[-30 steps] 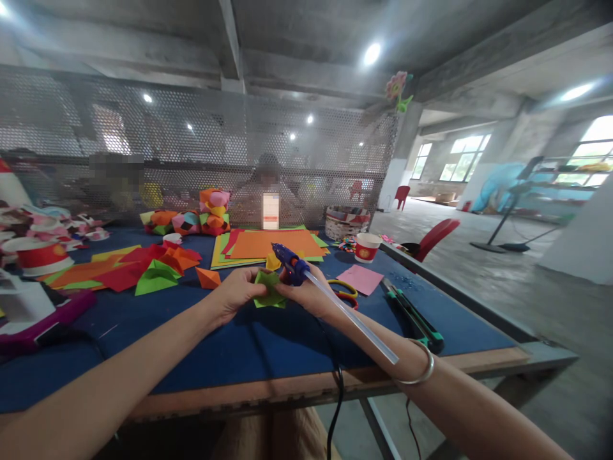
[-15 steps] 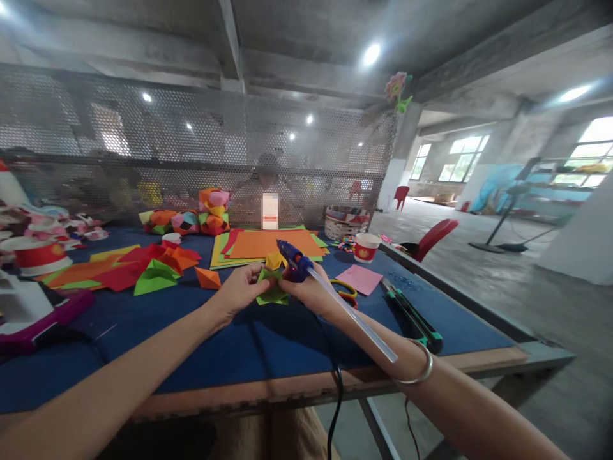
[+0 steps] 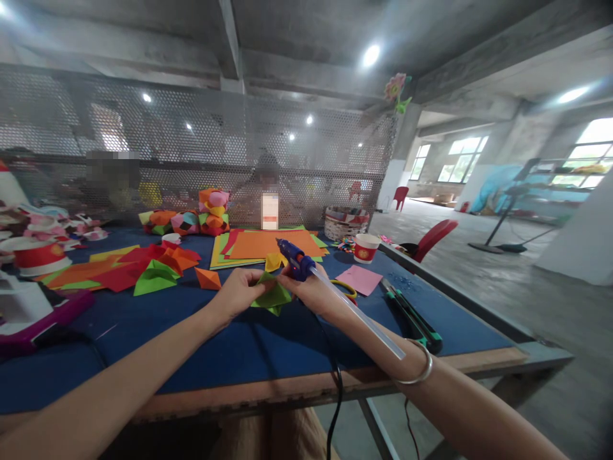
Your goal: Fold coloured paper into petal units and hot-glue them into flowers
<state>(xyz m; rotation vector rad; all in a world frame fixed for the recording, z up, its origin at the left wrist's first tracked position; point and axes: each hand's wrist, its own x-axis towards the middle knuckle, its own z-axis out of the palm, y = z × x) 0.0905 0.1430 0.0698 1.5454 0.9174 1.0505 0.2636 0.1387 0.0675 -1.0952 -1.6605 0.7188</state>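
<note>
Between the fingers of my left hand (image 3: 238, 292) is a folded green paper piece (image 3: 274, 295), held just above the blue table. My right hand (image 3: 313, 291) grips a blue hot glue gun (image 3: 295, 260), its nozzle pointing away to the upper left and a long clear glue stick (image 3: 364, 319) reaching back over my wrist. The fingertips of that hand are close to the green paper; whether they touch it I cannot tell. Just beyond lies a small folded yellow paper piece (image 3: 274, 261). To the left rests a folded orange piece (image 3: 207, 278).
A stack of coloured sheets (image 3: 253, 245) lies behind my hands. Folded red, orange and green papers (image 3: 156, 268) spread leftward. On the right are yellow-handled scissors (image 3: 348, 289), a pink square (image 3: 360, 279), a utility knife (image 3: 412, 317), a paper cup (image 3: 367, 248) and a woven basket (image 3: 345, 223).
The green paper has been turned and tilted in my left hand, with its lower point now hanging down. The glue gun stays nearly in place; its glue stick has shifted slightly.
</note>
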